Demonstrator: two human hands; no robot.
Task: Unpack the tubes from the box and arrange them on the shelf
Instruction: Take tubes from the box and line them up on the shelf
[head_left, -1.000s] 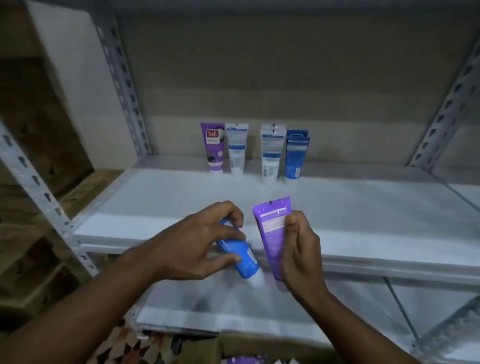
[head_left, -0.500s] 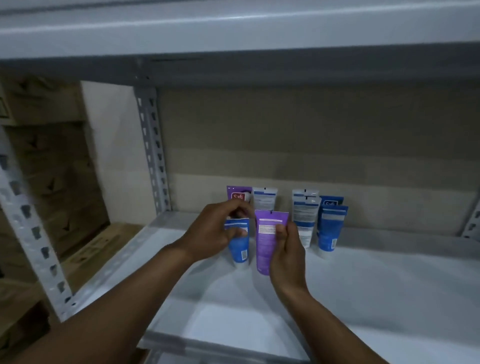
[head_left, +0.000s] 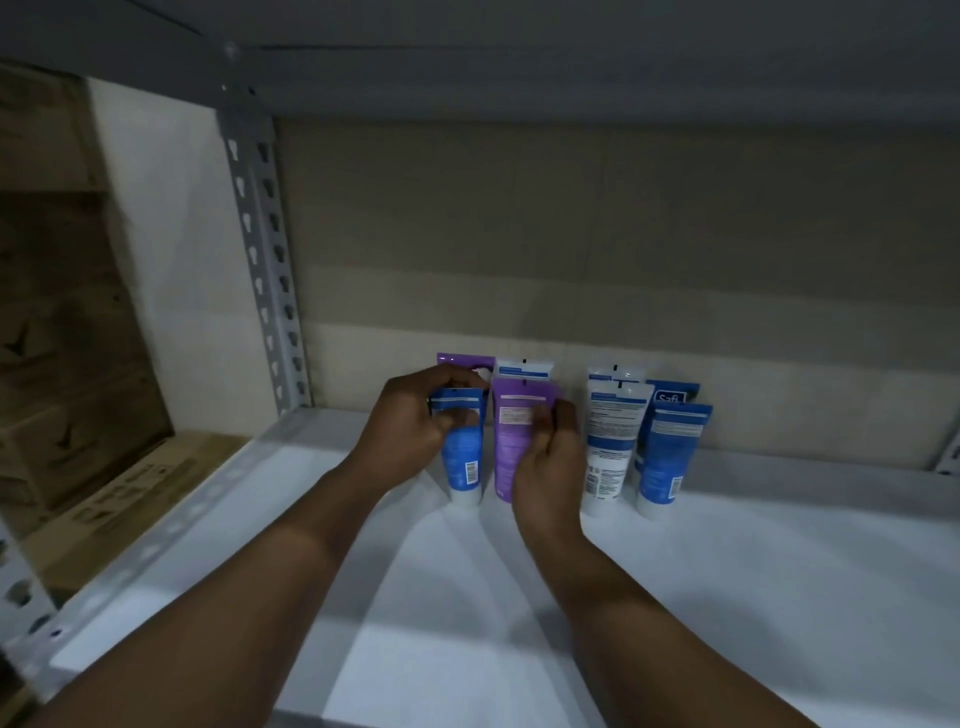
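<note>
Our left hand (head_left: 410, 431) grips a blue tube (head_left: 464, 457), right hand (head_left: 550, 462) grips the purple tube (head_left: 511, 431), both upright on the shelf (head_left: 727, 597).

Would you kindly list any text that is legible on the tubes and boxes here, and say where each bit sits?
"Safi": white lettering on the rear dark blue tube, far right of the back row.
Print and barcodes on the other tubes, including the blue tube and purple tube in hand: too small and blurred.
Markings on the cardboard boxes: unreadable.

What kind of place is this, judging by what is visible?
Probably a storeroom or stockroom: a slotted metal shelf, cardboard boxes stacked beside it on the left, and product tubes stood in rows at the back.
</note>
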